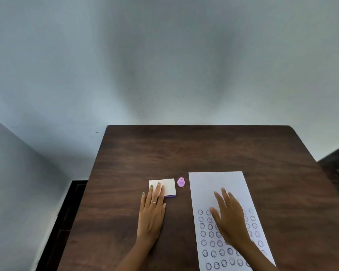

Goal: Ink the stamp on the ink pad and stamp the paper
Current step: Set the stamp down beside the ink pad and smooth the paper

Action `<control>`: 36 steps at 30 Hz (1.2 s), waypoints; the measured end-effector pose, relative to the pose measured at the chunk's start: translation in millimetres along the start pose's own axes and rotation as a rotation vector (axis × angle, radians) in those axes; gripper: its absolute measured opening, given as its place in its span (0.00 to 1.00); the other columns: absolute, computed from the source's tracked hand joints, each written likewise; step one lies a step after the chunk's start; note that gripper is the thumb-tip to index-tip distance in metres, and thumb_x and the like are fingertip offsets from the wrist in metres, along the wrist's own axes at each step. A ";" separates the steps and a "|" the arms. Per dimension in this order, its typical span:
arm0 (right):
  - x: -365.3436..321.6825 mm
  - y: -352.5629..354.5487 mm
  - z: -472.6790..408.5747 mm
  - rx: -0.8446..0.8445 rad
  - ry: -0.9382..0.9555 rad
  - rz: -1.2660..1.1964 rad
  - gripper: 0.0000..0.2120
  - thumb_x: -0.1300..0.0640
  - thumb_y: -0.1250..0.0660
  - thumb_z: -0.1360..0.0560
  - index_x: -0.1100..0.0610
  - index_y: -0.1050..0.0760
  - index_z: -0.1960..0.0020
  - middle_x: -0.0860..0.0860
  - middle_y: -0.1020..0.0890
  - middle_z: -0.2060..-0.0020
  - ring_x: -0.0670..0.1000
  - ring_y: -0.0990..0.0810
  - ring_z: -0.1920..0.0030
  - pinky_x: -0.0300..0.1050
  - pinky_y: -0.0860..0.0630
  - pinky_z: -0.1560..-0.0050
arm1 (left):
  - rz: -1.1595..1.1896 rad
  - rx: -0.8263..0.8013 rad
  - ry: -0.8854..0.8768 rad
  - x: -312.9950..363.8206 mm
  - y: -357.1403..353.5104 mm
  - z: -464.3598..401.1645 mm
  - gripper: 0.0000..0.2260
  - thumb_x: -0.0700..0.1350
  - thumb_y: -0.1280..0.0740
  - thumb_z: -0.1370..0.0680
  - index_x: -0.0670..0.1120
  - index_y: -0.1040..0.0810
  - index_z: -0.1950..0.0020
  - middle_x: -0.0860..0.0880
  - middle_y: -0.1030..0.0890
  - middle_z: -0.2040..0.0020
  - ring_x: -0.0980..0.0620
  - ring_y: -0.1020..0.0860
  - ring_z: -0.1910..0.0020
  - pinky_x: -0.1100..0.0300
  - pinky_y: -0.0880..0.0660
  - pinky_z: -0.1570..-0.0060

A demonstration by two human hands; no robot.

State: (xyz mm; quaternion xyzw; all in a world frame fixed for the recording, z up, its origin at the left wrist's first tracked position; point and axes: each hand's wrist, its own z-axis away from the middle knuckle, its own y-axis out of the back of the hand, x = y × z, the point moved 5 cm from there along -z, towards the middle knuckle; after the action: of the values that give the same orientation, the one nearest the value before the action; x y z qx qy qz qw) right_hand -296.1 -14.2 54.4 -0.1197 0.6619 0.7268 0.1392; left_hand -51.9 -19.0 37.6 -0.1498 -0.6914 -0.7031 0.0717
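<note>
A small pink stamp [181, 182] stands upright on the dark wooden table [194, 147], between a closed white ink pad box [168, 185] with a purple base and a white paper [219, 184]. Several rows of round stamp marks cover the paper's near half. My left hand [152, 214] lies flat with its fingertips on the ink pad's near left corner. Over the paper hovers my right hand [228, 218], fingers spread, holding nothing and hiding some of the marks. The stamp is untouched by either hand.
The table's left edge runs along a gap beside a pale wall, with a dark frame [67, 212] below it. A dark object [337, 161] sits past the table's right edge. Bare wood lies behind the paper and ink pad.
</note>
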 end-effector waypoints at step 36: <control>-1.0 -42.5 19.4 0.027 -0.075 0.051 0.32 0.38 0.52 0.26 0.51 0.51 0.27 0.53 0.44 0.26 0.57 0.47 0.26 0.57 0.56 0.27 | 0.087 -0.080 0.005 -19.5 -11.5 -5.6 0.32 0.61 0.45 0.23 0.56 0.54 0.23 0.52 0.55 0.21 0.49 0.57 0.23 0.52 0.57 0.25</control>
State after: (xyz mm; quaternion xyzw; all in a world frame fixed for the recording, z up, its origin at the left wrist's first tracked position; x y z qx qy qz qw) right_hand -279.6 8.7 17.1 -0.0735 0.6687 0.7252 0.1467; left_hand -37.6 -26.2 20.5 -0.1808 -0.6553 -0.7269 0.0978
